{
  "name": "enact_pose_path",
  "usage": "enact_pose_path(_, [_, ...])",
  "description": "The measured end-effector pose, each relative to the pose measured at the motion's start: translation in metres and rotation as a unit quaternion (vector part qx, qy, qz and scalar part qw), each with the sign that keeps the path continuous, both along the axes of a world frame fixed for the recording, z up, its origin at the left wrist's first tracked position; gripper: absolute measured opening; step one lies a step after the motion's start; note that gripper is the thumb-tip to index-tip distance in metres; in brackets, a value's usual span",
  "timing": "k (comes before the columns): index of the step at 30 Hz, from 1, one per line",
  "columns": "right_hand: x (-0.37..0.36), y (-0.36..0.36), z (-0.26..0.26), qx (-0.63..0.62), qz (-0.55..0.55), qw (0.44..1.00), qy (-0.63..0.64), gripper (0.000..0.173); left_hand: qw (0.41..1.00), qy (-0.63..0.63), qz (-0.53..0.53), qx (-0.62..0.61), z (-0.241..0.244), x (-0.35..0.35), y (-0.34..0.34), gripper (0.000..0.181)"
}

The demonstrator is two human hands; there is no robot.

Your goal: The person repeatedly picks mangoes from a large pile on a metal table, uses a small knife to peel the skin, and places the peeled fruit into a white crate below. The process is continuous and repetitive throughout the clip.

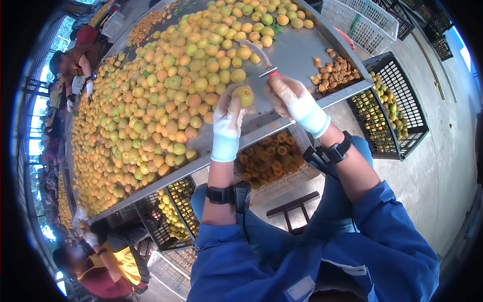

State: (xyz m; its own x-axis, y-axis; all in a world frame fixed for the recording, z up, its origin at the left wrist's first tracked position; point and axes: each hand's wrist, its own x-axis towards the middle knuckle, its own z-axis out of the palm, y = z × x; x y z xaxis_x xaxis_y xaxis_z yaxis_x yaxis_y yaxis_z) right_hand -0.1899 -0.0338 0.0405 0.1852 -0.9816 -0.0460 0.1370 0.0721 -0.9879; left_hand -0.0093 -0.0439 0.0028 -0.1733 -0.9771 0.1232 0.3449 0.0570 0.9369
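My left hand (226, 117), in a white knit glove, grips a yellow apricot (244, 96) between thumb and fingers just above the near edge of the stainless-steel table (298, 43). To its right, my gloved right hand (296, 100) is closed around the red handle of a curved knife (273, 72). The blade points away from me and to the left, apart from the held fruit. A broad pile of whole apricots (162, 90) covers the table's left and middle. Apricot pits (335, 73) lie heaped in the right corner.
Below the table edge, a pale crate (273, 188) holds halved apricots (271, 156). Black crates of greenish fruit stand right (413, 94) and left (156, 219). White crates (358, 24) sit beyond the table. Other people work at the far left (81, 60) and lower left (109, 264).
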Motion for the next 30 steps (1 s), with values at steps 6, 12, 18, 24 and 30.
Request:
enact_pose_path(6, [0.010,0.001,-0.013,-0.173,-0.062,0.965,0.187,0.030,1.000,0.011,-0.007,0.002,-0.001,-0.006,0.004,0.040])
enact_pose_path(12, [0.011,-0.002,-0.016,-0.220,-0.087,0.937,0.256,0.027,0.999,0.034,0.007,0.003,-0.004,-0.005,0.002,0.045])
enact_pose_path(18, [0.012,-0.001,-0.014,-0.215,-0.089,0.942,0.240,0.027,0.999,0.033,0.025,-0.007,-0.005,-0.004,0.002,0.048])
enact_pose_path(24, [0.009,0.000,-0.012,-0.212,-0.082,0.933,0.280,0.029,0.999,-0.001,0.037,-0.030,-0.002,-0.002,0.002,0.050])
enact_pose_path(30, [0.012,0.001,-0.016,-0.166,-0.077,0.954,0.236,0.032,0.997,-0.043,0.042,-0.054,0.000,-0.001,0.003,0.054])
